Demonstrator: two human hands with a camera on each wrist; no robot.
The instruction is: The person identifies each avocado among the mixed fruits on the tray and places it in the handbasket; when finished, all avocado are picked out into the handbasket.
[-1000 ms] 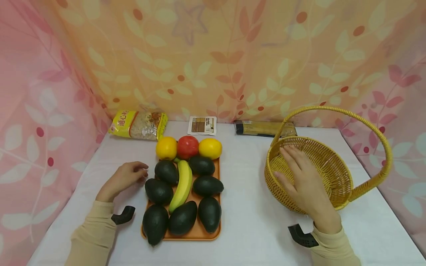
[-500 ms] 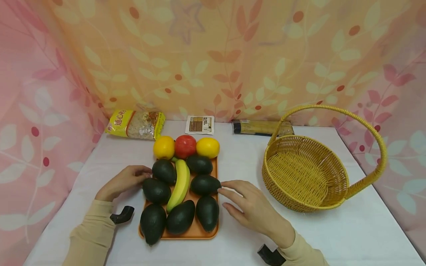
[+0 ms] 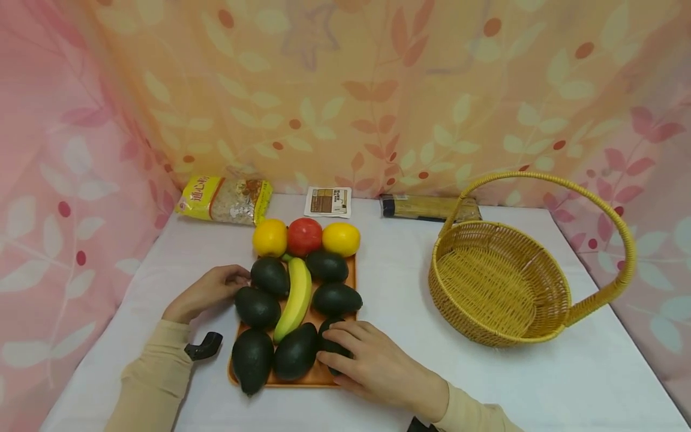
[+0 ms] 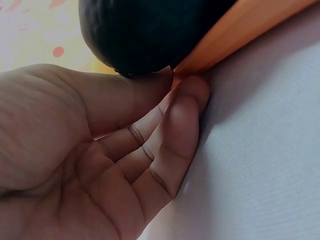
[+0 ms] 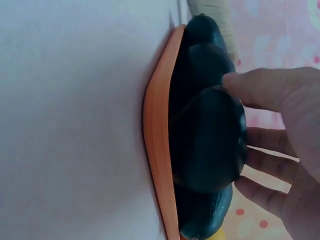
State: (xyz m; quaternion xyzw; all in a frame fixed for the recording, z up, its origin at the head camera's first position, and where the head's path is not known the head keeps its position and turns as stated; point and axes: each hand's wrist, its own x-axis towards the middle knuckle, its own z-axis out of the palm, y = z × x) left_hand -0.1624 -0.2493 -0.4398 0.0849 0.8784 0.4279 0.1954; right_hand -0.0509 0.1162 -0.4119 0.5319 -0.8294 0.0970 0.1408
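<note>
On the orange tray (image 3: 351, 276) lie several dark green avocados and a banana (image 3: 294, 300). My left hand (image 3: 207, 292) is at the tray's left side, next to the avocados. The left wrist view shows its thumb and fingers pinching the tray edge (image 4: 225, 42), just under an avocado (image 4: 145, 35). My right hand (image 3: 385, 367) holds the front right avocado (image 5: 207, 145) from above, thumb on one side and fingers on the other. That avocado is partly hidden by the fingers in the head view and still sits in the tray.
Behind the tray are a yellow-orange fruit (image 3: 270, 238), a red fruit (image 3: 305, 237) and a lemon-yellow one (image 3: 341, 239). A wicker basket (image 3: 448, 306) with a tall handle stands right. Along the back lie a pasta bag (image 3: 227, 200), a small packet (image 3: 328, 202) and a long package (image 3: 426, 207).
My right hand has left the basket, moved left to the tray, and then come forward onto the front right avocado. My left hand has shifted slightly right to the tray's edge.
</note>
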